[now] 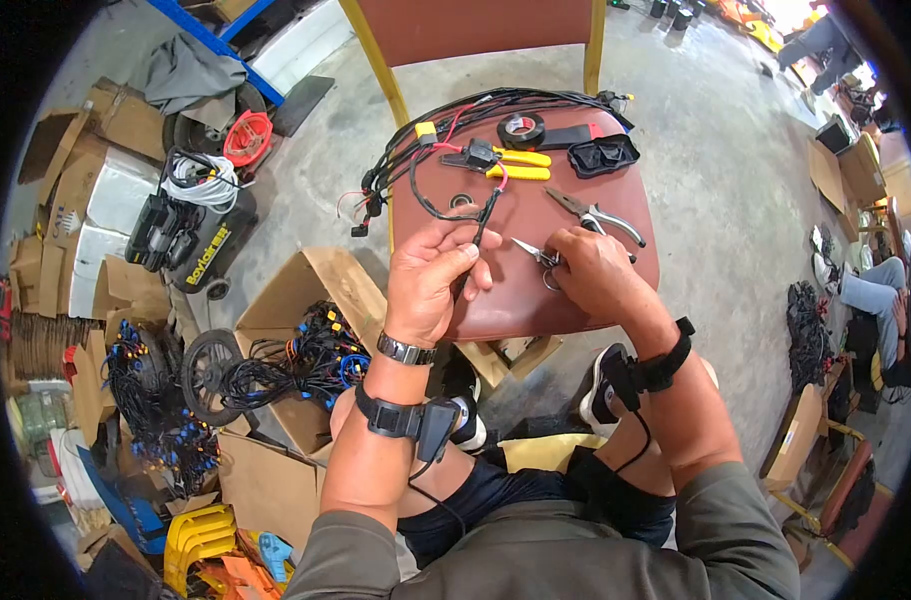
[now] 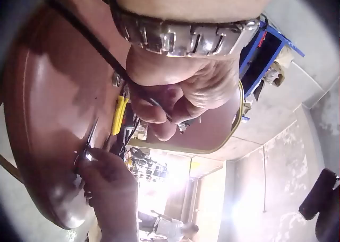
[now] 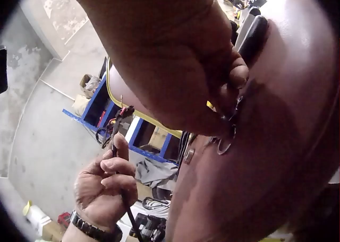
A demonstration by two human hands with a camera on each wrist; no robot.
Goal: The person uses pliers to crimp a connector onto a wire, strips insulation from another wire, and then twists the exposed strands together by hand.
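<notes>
so, watching from my remote post: left grip (image 1: 436,270) pinches a black cable (image 1: 487,212) between thumb and fingers, wearer's side of the yellow-handled tool (image 1: 521,173), my landmark on the chair seat (image 1: 516,312). right grip (image 1: 598,268) is curled down onto small scissors (image 1: 532,250), pinching them about the handles, wearer's side of the yellow-handled tool's handle end. grey-handled pliers (image 1: 586,211) lie to the right of that tool, near the right grip.

risks, as i judge them: scissor tips point toward the left grip, so a careless swing could nick a fingertip or the cable's covering; cause would be blades and fingers working so near. cable looks thin and springy; a slack pinch might let it slip. a tug could also snag wires on the yellow-handled tool, since a black block (image 1: 481,153) with red wire sits over its head end. the pliers might get knocked by a wide lift of the right grip.

hard to make out: scissor handles mostly under the right fingers; i can't tell if the blades touch the seat. cable is hidden where it crosses the left palm. a small ring (image 1: 462,200) wearer's side of the landmark is partly covered by fingertips. right wrist view is dark at the fingers.
</notes>
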